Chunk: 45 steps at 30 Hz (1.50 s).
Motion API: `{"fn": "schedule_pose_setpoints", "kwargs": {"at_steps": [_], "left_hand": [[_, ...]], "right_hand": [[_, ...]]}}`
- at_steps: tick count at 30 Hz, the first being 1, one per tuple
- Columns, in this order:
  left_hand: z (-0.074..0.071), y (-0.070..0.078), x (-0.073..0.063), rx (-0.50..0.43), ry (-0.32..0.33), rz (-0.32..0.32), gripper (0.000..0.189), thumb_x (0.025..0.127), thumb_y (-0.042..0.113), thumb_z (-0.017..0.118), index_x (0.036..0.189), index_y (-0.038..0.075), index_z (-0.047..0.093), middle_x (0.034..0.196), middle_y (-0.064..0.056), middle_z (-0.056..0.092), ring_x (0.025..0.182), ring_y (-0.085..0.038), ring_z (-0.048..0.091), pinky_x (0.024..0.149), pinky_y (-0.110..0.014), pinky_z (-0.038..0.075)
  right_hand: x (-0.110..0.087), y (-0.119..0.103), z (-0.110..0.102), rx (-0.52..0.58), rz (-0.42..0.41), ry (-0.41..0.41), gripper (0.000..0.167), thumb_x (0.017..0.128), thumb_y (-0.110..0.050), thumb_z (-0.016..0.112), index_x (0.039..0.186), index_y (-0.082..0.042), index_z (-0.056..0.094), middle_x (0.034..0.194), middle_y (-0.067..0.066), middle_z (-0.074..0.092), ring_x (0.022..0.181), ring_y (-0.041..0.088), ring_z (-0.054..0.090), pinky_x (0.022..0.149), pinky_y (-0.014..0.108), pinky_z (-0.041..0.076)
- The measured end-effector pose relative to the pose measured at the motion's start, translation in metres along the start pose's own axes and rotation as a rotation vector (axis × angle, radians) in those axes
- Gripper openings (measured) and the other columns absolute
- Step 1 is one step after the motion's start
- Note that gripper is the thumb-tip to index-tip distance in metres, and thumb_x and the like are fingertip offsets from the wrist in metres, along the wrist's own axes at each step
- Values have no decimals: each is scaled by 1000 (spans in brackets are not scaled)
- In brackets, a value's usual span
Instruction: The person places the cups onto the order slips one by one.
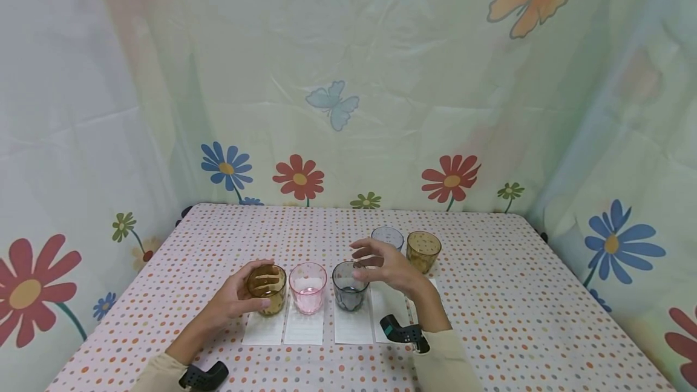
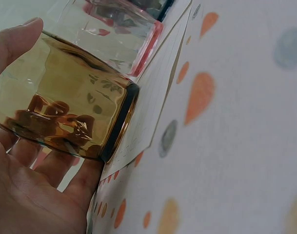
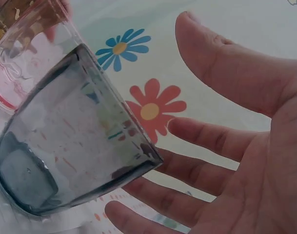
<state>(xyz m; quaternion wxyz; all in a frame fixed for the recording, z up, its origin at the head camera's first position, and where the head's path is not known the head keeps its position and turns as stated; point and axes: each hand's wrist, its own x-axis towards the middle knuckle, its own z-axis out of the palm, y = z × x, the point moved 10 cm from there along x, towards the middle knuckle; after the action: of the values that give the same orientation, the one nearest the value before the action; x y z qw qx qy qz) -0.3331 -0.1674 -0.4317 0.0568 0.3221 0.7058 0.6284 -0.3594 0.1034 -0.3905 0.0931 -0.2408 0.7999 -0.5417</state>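
Note:
At the left end of a row of glasses, my left hand [image 1: 231, 297] holds an amber glass [image 1: 275, 296], thumb on the near side and fingers round the far side. The left wrist view shows its base at the edge of a paper sheet. Beside it stands a pink-tinted glass [image 1: 308, 296], then a smoky grey glass [image 1: 348, 298]. My right hand [image 1: 393, 266] is at the grey glass's right side, fingers spread and relaxed. Seen from the right wrist, its fingertips [image 3: 180, 127] come close to the grey rim, overlapping it, without gripping.
Behind the right hand stand a clear glass with a bluish rim [image 1: 389, 236] and a second amber glass [image 1: 424, 253]. Several white paper sheets [image 1: 353, 333] lie side by side under the row. A dotted cloth [image 1: 490, 295] covers the table, and a flowered curtain [image 1: 370, 156] hangs behind.

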Motion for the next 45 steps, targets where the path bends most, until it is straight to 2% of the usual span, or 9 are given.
{"fn": "schedule_pose_setpoints", "kwargs": {"at_steps": [9, 15, 19, 23, 26, 33, 35, 42, 45], "left_hand": [[-1, 0, -2, -1, -6, 10, 65, 95, -3, 63, 152, -3, 33, 144, -33, 44, 129, -46, 52, 106, -42, 50], [0, 0, -1, -14, -6, 13, 68, 94, -3, 64, 152, -7, 30, 144, -36, 42, 129, -45, 52, 106, -41, 50], [-2, -1, 0, -8, 10, -7, 68, 93, -2, 66, 152, -4, 32, 145, -35, 42, 130, -45, 52, 105, -38, 51], [-3, -1, -1, 2, 18, -16, 68, 93, -1, 66, 152, -2, 33, 145, -34, 43, 130, -46, 52, 105, -38, 50], [-3, -1, -1, 5, 19, -19, 67, 94, -1, 66, 152, -2, 33, 144, -33, 43, 130, -46, 52, 105, -38, 50], [-1, -2, 1, -10, 12, -18, 68, 93, -1, 66, 152, -2, 33, 145, -33, 43, 130, -43, 52, 105, -38, 51], [0, -1, 2, -20, 5, -7, 68, 93, -2, 66, 152, -4, 32, 144, -35, 42, 130, -41, 53, 104, -38, 51], [1, -1, 0, -50, -17, 6, 68, 94, -4, 64, 152, -5, 30, 145, -36, 39, 130, -38, 54, 104, -36, 51], [0, -1, 0, -37, -11, 8, 68, 94, -3, 65, 152, -5, 30, 145, -36, 40, 130, -41, 53, 105, -37, 51]], "right_hand": [[-2, -9, -11, -20, -63, 58, 53, 95, -19, 71, 140, 2, 52, 134, 27, 58, 124, 45, 58, 99, 53, 53], [-6, -27, -23, -6, -173, 148, 46, 96, -14, 69, 136, 2, 56, 128, 25, 63, 121, 44, 60, 97, 44, 55], [-9, -37, -32, -67, -228, 234, 42, 94, -13, 69, 132, 3, 58, 123, 24, 66, 117, 42, 63, 97, 48, 54], [-11, -37, -41, -117, -215, 323, 41, 94, -14, 71, 130, 1, 60, 121, 22, 67, 114, 38, 64, 101, 59, 49], [-14, -35, -49, -116, -202, 385, 38, 93, -14, 73, 128, 0, 62, 119, 20, 69, 113, 35, 65, 102, 60, 47], [-25, -29, -68, -109, -175, 525, 34, 93, -12, 74, 123, -1, 66, 115, 16, 71, 110, 31, 66, 89, 36, 53], [-28, -27, -71, -120, -159, 555, 32, 93, -12, 74, 123, -1, 67, 114, 16, 71, 109, 30, 66, 87, 34, 53], [-31, -20, -79, -158, -117, 637, 32, 92, -11, 74, 122, -3, 66, 118, 17, 69, 109, 34, 65, 97, 58, 48], [-31, -19, -80, -167, -99, 653, 34, 93, -12, 74, 124, -3, 65, 121, 17, 68, 112, 36, 64, 100, 61, 46]]}}
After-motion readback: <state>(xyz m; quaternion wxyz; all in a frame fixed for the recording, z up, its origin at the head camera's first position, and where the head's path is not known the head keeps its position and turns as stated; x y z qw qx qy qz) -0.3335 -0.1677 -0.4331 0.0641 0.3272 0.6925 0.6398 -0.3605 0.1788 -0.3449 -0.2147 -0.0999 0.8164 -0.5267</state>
